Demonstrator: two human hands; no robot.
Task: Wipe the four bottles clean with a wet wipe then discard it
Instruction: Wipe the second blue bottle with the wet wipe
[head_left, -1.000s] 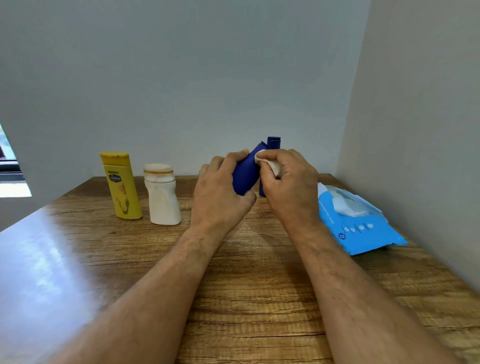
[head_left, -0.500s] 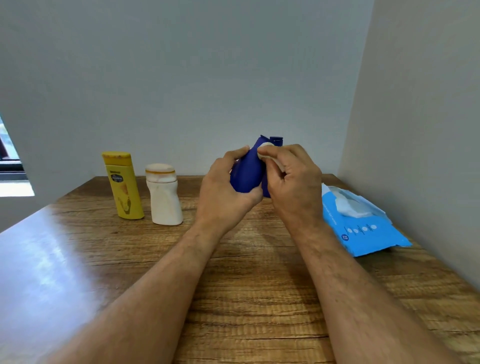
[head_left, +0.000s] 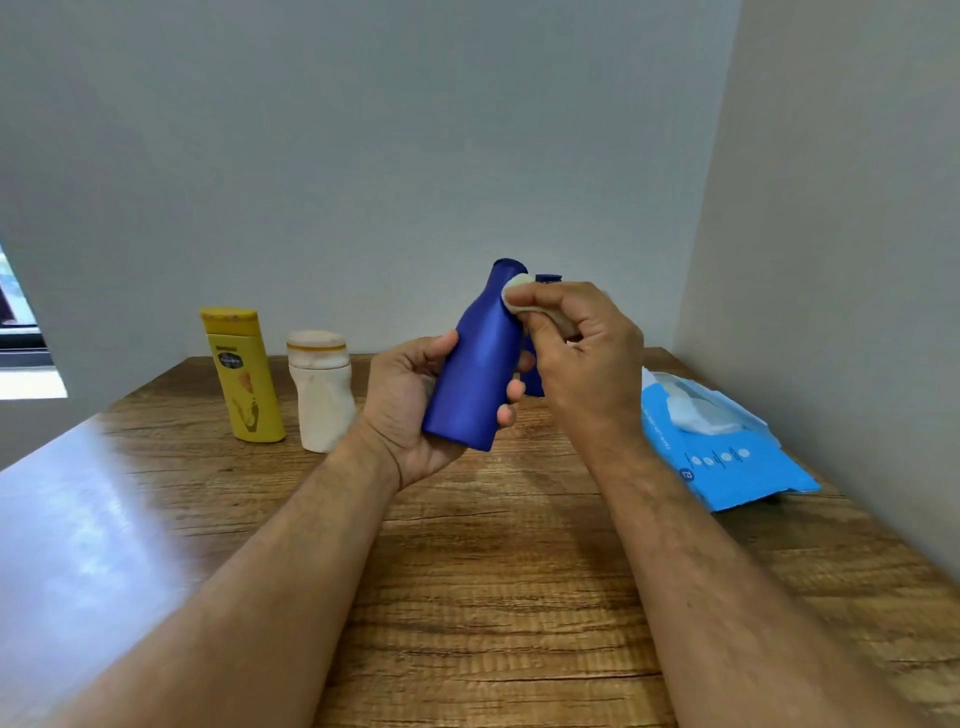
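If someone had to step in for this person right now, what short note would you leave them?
Left hand grips the blue bottle, lifted off the table and tilted.
Right hand pinches the wet wipe against that bottle's neck.
A second blue bottle stands mostly hidden behind the hands. The yellow bottle and white bottle stand upright at back left. The wipes pack lies at right.
Done: one bottle being wiped; I cannot tell whether the others are clean.
Left: finish the bottles, then discard the wipe.

Yellow bottle (head_left: 243, 375) has a dark label, txt too blurred; wipes pack (head_left: 727, 467) print illegible (small white marks).
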